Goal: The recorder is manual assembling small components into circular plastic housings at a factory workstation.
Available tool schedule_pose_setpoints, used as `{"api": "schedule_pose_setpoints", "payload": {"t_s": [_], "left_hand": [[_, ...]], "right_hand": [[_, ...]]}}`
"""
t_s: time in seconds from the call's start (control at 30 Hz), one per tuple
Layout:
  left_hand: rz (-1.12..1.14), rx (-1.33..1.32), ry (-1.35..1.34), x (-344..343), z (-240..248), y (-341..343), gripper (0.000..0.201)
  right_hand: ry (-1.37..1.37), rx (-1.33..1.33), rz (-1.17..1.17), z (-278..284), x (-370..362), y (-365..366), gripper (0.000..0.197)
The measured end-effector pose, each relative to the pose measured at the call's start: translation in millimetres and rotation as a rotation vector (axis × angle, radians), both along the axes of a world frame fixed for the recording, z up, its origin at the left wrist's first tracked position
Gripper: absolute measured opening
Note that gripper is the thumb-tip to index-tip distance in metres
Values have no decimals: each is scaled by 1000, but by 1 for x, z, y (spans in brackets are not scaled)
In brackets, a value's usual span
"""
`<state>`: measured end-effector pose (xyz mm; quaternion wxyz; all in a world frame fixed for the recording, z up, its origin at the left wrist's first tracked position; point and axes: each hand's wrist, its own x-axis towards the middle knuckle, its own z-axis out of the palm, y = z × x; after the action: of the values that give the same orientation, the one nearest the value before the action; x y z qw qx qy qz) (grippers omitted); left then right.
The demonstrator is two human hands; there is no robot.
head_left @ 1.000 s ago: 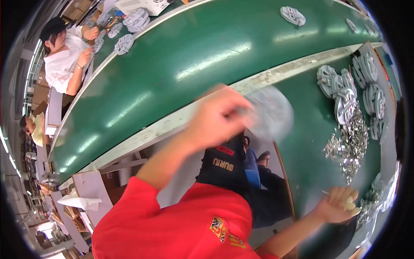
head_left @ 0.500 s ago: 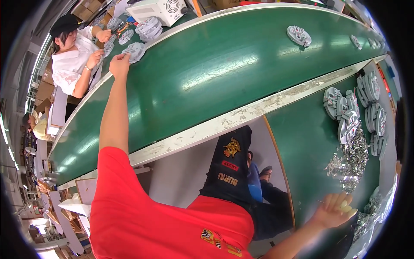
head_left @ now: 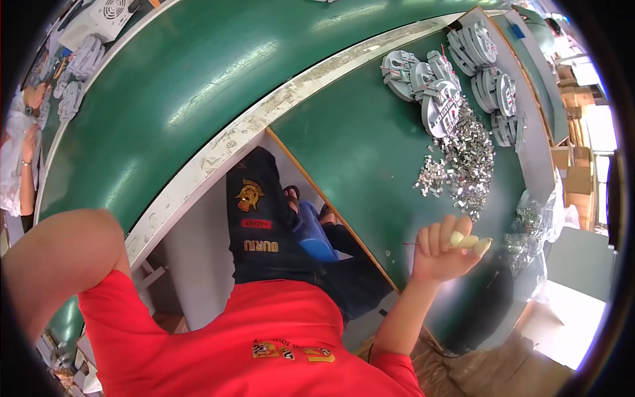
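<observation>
My right hand [head_left: 442,255] is raised over the green bench [head_left: 350,159], its fingers curled inward. A thin, pin-like rod [head_left: 411,243] sticks out from the fist on its left; the rest of it is hidden. Pale yellow finger covers [head_left: 465,241] sit on some of the fingertips. Just beyond the hand lies a pile of small shiny metal pieces [head_left: 471,155]. Grey oval plastic housings [head_left: 441,109] lean in a cluster at the far end of that pile. My left arm [head_left: 73,255] is bent sharply at the left edge, and its hand is out of the picture.
More grey housings [head_left: 495,91] stand stacked along the bench's right side wall. Clear plastic bags [head_left: 526,228] lie at the right. A worn white rail [head_left: 225,147] separates the bench from a long green belt [head_left: 159,79]. Across it a co-worker's hand [head_left: 30,142] shows near other housings.
The view has swung to the right. My left arm has drawn back from a grey housing across the belt, and its hand has left view. My right hand stays curled over the bench.
</observation>
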<state>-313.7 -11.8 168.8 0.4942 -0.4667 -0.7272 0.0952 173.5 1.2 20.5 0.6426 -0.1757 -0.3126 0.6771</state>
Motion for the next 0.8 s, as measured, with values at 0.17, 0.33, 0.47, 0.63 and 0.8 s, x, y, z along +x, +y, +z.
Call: {"api": "schedule_pose_setpoints", "payload": {"t_s": [0.17,0.33,0.47,0.63,0.8], "left_hand": [[-187,76,-270,53,0,55,35],[-391,138,-550,96,-5,90,33],[-575,179,-787,125,-14,130,31],[-792,204,-1077,152,-23,165,30],[-1005,202,-1378,164,-40,249,29]], "right_hand": [[96,-1,-33,-4,7,-3,54],[48,24,-3,0,2,-4,52],[56,28,-36,-3,6,-5,55],[81,-12,-58,-4,3,-5,57],[67,-34,-83,-2,6,-8,58]]}}
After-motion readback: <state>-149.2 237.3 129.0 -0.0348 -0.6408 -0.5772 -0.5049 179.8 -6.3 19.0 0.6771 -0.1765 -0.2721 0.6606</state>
